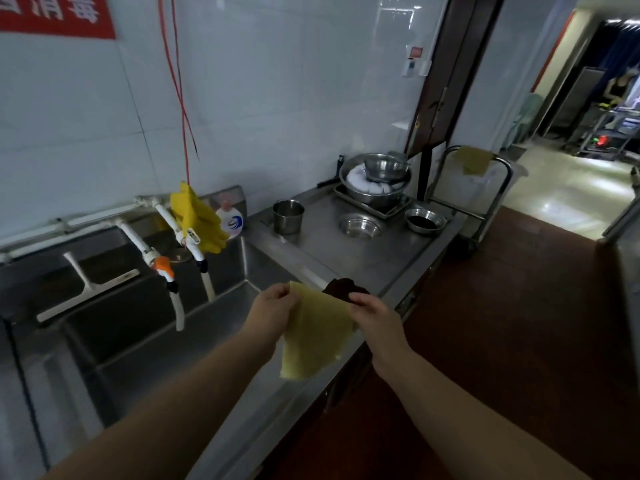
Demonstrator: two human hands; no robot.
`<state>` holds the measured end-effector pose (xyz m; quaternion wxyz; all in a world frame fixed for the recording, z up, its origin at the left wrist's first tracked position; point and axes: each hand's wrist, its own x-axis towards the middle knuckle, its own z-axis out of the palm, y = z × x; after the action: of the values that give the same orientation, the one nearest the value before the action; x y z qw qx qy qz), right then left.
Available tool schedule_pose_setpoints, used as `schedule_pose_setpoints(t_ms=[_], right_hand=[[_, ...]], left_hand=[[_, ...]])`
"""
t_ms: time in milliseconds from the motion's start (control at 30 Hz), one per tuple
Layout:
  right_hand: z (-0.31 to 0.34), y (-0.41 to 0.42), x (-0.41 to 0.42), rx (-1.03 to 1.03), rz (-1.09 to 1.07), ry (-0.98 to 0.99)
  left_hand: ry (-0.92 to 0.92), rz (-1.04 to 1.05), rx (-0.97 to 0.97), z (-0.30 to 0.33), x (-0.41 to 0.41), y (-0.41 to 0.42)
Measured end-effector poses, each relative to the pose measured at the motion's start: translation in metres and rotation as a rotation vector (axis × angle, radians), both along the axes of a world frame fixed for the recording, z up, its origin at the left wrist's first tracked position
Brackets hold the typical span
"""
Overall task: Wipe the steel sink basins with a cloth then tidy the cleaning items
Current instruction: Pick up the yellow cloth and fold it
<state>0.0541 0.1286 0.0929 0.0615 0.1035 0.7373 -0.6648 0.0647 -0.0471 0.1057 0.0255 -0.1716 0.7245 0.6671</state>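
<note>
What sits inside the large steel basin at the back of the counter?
Inside the large basin lie white rounded items, with a smaller steel bowl resting on top of them. What lies beneath that bowl is hidden.

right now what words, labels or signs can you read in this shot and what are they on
"消毒": white characters, cut off by the frame edge, on the red wall sign.
Detergent bottle by the taps: blue round logo, wording too blurred to read.
Small wall notices near the door frame: too small to read.
</note>
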Motion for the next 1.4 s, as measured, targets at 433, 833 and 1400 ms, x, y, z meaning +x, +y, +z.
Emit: schedule_pose_setpoints(t_ms=[433, 833, 1400], right_hand=[[-0.01, -0.002, -0.152, 0.455, 0.163, 0.201], [-0.02, -0.037, -0.25, 0.649, 0.618, 0.359], [-0.054, -0.075, -0.466, 0.482, 0.972, 0.374]], left_hand=[[0.106, 0.068, -0.455, -0.011, -0.111, -0.017], [0.265, -0.004, -0.871, -0.025, -0.178, -0.038], [-0.103, 0.489, 0.106, -0.089, -0.312, -0.021]])
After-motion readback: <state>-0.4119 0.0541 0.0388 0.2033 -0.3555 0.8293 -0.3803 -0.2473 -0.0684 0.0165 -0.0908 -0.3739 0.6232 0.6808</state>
